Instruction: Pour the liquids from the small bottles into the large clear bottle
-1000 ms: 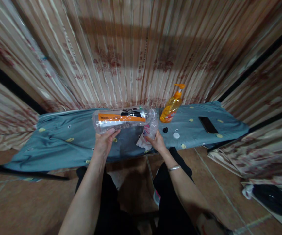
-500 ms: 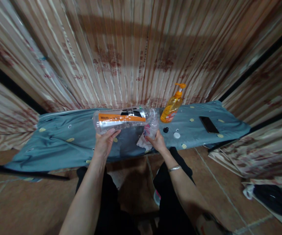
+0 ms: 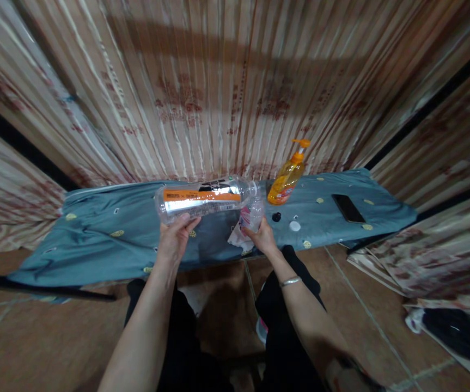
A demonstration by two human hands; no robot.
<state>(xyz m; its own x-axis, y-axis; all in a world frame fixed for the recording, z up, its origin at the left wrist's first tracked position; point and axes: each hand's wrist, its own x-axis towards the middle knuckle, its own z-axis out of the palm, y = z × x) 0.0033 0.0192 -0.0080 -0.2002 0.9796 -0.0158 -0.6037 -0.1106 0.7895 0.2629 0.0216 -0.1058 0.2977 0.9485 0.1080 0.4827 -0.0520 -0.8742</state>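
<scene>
My left hand [image 3: 175,237] grips a large clear plastic bottle [image 3: 202,200] near its base. This bottle lies on its side in the air, its orange, silver and black label facing me and its mouth pointing right. My right hand [image 3: 262,235] is closed round a smaller clear plastic bottle [image 3: 255,212], held upright. The two bottle mouths meet or nearly meet; I cannot tell if they touch. A crumpled whitish cloth or tissue [image 3: 238,238] hangs beside the small bottle at my right fingers. Any liquid inside either bottle is hard to make out.
An orange pump bottle [image 3: 286,182] stands on the blue-green cloth [image 3: 108,239] covering the narrow table. Nearby lie a black cap [image 3: 276,216], a white cap [image 3: 294,225] and a dark phone [image 3: 348,208]. Striped curtains [image 3: 218,98] enclose the back and sides.
The large bottle has rolled slightly in my left hand, so more of the label's lower printed part shows. My right hand and the small bottle are almost still.
</scene>
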